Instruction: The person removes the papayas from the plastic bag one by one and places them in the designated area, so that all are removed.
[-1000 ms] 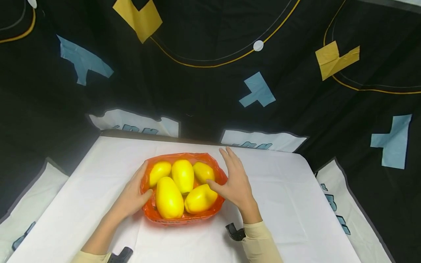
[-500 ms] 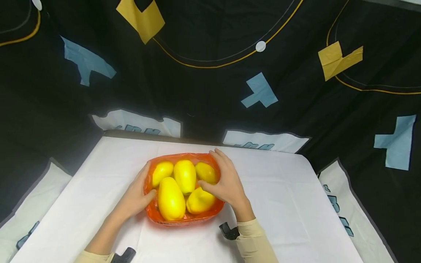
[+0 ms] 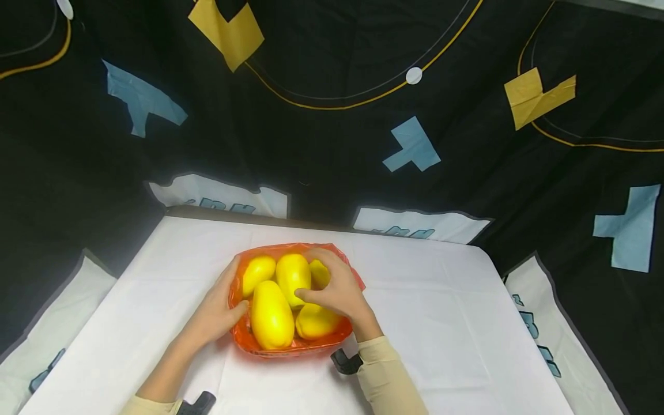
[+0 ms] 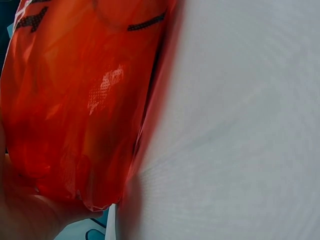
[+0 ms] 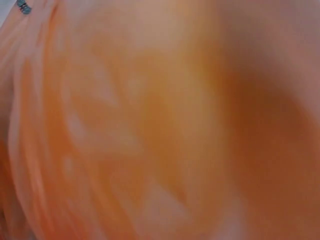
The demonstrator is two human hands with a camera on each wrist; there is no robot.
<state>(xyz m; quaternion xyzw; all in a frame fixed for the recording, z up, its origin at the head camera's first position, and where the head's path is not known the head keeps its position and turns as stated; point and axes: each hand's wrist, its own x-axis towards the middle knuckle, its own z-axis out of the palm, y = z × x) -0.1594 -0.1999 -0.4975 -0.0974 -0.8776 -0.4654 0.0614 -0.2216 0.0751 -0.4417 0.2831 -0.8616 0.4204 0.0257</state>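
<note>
An orange-red plastic bag [image 3: 242,340], its mouth spread wide, stands on the white table with several smooth, oblong yellow fruits [image 3: 272,316] inside, mango-like in shape. My left hand [image 3: 217,308] holds the bag's left side, thumb over the rim and fingers along the outer wall. In the left wrist view the printed bag wall [image 4: 85,100] lies against that hand. Above the right part of the bag, my right hand [image 3: 337,288] reaches in with spread, bent fingers. It partly covers the back-right fruit [image 3: 319,275], its thumb beside the middle fruit [image 3: 293,278]. The right wrist view is blurred; fingertip contact is unclear.
White cloth covers the table [image 3: 425,323]. A black curtain [image 3: 321,155] with pieces of blue and gold tape hangs behind it. Dark wrist-camera mounts [image 3: 346,362] sit at both cuffs.
My right hand has moved left from the bag's right edge to over the fruits. The left hand stays at the bag's left side. The whole head view has shifted slightly.
</note>
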